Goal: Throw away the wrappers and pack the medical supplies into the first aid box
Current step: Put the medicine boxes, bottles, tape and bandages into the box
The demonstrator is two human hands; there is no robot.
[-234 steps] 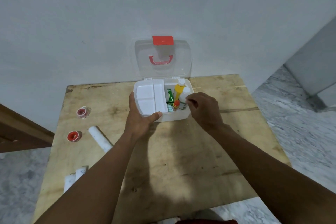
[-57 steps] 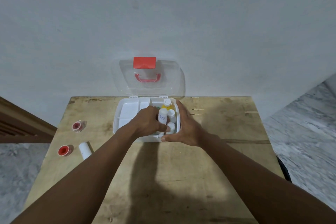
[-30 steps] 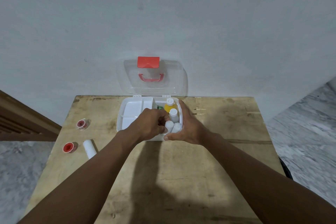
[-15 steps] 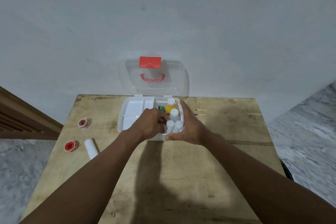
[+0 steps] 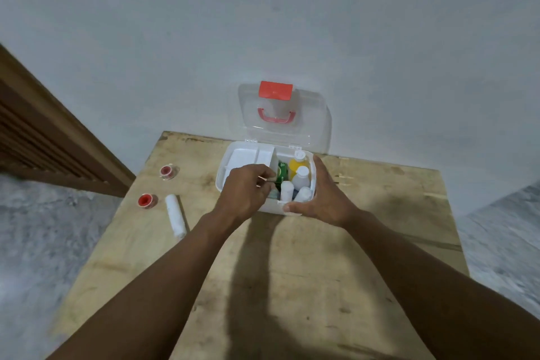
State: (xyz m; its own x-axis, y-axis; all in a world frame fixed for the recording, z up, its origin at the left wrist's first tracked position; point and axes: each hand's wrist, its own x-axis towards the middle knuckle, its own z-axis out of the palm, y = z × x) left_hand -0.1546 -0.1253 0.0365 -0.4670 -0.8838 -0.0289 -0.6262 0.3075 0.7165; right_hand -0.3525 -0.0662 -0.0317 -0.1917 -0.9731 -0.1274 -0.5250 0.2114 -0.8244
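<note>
Four bottles: now upright inside first aid box, at table's back edge.
Left hand: bottle let go; fingers curled over box, grip unclear.
Right hand: flat, bracing box side.
Unpacked: bandage roll, tape rolls.

**Colour Reference**

First aid box: white base, clear lid, red latch, red handle. Contents: one yellow bottle, white bottles, one green packet. Tape rolls: red centres. Bandage roll: white. Table: tan plywood, dark stains. Floor: grey, marbled.
</note>
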